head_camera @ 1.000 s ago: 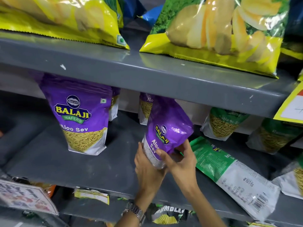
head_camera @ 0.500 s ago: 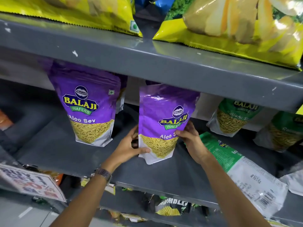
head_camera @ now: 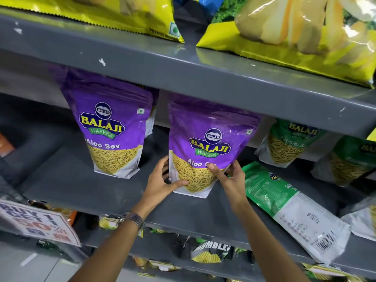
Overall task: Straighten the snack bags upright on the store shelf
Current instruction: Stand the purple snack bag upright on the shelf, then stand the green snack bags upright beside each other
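Left fingers (head_camera: 165, 169) spread along the left edge of a purple bag (head_camera: 207, 147), thumb pressed flat across its lower front; right fingers (head_camera: 237, 169) curled round the bag's right edge, thumb pinching the front just below the "Aloo Sev" lettering; left hand (head_camera: 160, 184) and right hand (head_camera: 232, 178) gripping from both sides. Bag upright on the grey shelf (head_camera: 81, 180), label facing out, base touching the shelf. Watch (head_camera: 132, 219) on the left wrist. Second purple bag (head_camera: 109, 129) upright to the left, apart from the first. Green bag (head_camera: 284, 204) lying flat just beside the right hand, barcode up. More green bags (head_camera: 289, 143) upright behind it. Yellow bags (head_camera: 295, 31) lying on the shelf above. Price sign (head_camera: 38, 222) at lower left.
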The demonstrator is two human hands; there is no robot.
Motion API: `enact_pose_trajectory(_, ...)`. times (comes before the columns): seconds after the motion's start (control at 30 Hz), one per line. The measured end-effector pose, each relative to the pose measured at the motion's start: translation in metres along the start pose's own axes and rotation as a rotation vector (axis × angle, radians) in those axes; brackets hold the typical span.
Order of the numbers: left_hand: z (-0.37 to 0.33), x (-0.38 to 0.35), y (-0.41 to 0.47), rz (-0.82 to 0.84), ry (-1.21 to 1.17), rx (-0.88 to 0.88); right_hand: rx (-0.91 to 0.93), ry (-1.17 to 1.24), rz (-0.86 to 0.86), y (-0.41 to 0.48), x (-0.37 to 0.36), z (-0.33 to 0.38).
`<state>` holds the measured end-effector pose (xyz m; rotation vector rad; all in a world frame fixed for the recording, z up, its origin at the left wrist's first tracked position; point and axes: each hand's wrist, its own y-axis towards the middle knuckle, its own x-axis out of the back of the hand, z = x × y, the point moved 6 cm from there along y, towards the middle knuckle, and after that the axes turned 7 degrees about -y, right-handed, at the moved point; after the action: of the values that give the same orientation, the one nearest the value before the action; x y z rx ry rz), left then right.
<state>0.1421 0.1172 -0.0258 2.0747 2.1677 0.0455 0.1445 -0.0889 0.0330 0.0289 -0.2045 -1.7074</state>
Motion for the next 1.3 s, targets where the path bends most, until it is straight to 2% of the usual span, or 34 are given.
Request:
enact_pose_trajectory(0.23,-0.007,-0.003,-0.005,-0.041,0.010,-0.007,-0.021,0.009,0.060,-0.001,0.003,-0.001)
enact_pose_trajectory(0.3,-0.011,-0.009,-0.024,-0.175,-0.005,-0.085,-0.019,0.037,0.067,0.000,0.023,0.002)
enact_pose_trajectory(0.37,-0.009,-0.032,-0.065,-0.346,-0.083,-0.163,0.011,0.066,-0.076,0.010,0.071,0.011)
enact_pose_trajectory(0.43,-0.004,-0.084,-0.103,-0.354,-0.143,-0.146,0.050,0.008,-0.231,0.023,0.129,0.021)
enact_pose_trajectory(0.53,0.006,-0.185,-0.116,-0.107,-0.119,0.095,-0.094,-0.337,-0.283,0.039,0.202,0.002)
enact_pose_trajectory(0.6,0.015,-0.242,-0.105,0.029,-0.242,0.423,-0.283,-0.610,-0.172,0.041,0.238,-0.026)
enact_pose_trajectory(0.67,0.017,-0.278,-0.094,-0.032,-0.513,0.677,-0.408,-0.742,0.011,0.039,0.259,-0.048)
enact_pose_trajectory(0.7,0.016,-0.289,-0.089,-0.075,-0.597,0.721,-0.452,-0.769,0.102,0.038,0.263,-0.053)
enact_pose_trajectory(0.83,0.021,-0.299,-0.074,-0.185,-0.557,0.743,-0.574,-0.808,0.285,0.035,0.268,-0.054)
enact_pose_trajectory(0.93,0.023,-0.291,-0.074,-0.276,-0.419,0.705,-0.527,-0.621,0.278,0.026,0.267,-0.050)
enact_pose_trajectory(1.13,-0.021,-0.285,-0.062,-0.109,-0.246,0.321,-0.347,-0.140,0.204,0.006,0.283,-0.027)
enact_pose_trajectory(1.3,-0.062,-0.293,-0.024,0.090,-0.147,0.010,-0.169,-0.010,-0.070,0.017,0.303,-0.010)
